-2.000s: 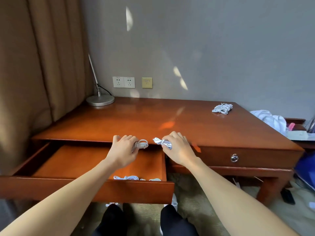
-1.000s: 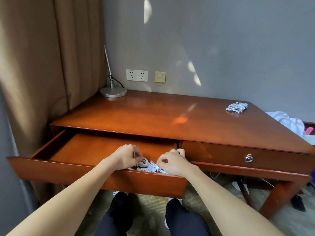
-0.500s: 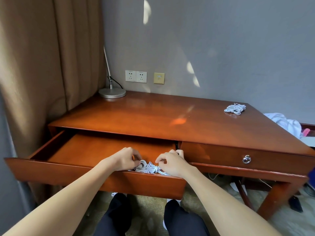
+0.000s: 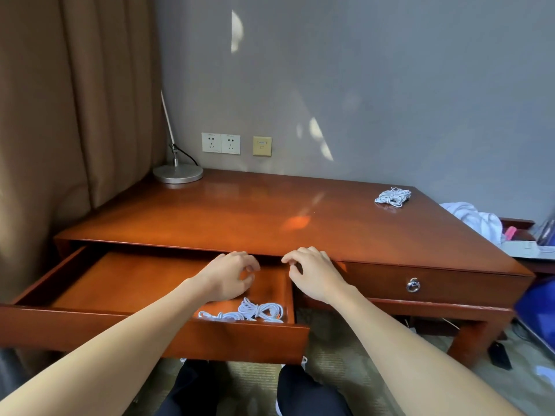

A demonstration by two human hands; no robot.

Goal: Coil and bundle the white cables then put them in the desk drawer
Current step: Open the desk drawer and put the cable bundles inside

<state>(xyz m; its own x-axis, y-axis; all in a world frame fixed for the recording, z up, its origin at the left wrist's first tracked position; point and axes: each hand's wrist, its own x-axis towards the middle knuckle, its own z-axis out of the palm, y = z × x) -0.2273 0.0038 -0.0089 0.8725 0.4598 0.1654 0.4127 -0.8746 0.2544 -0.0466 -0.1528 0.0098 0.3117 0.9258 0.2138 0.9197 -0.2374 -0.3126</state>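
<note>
The left desk drawer (image 4: pixel 150 328) stands pulled out. Bundled white cables (image 4: pixel 255 311) lie in its front right corner, partly hidden by the drawer front. My left hand (image 4: pixel 228 276) hovers above the drawer with loosely curled fingers and holds nothing. My right hand (image 4: pixel 312 276) hangs beside it, near the desk's front edge, fingers also loosely curled and empty. Another pile of white cables (image 4: pixel 392 197) lies on the desk top (image 4: pixel 240 217) at the far right.
A lamp base (image 4: pixel 177 174) stands at the desk's back left, by the curtain (image 4: pixel 75 115). The right drawer (image 4: pixel 420 283) with a ring pull is closed. White cloth (image 4: pixel 477 219) and clutter sit right of the desk. My knees are below the open drawer.
Both hands let go of the cable bundle in the drawer and rose toward the desk edge. The bundle now lies in the drawer's front right corner.
</note>
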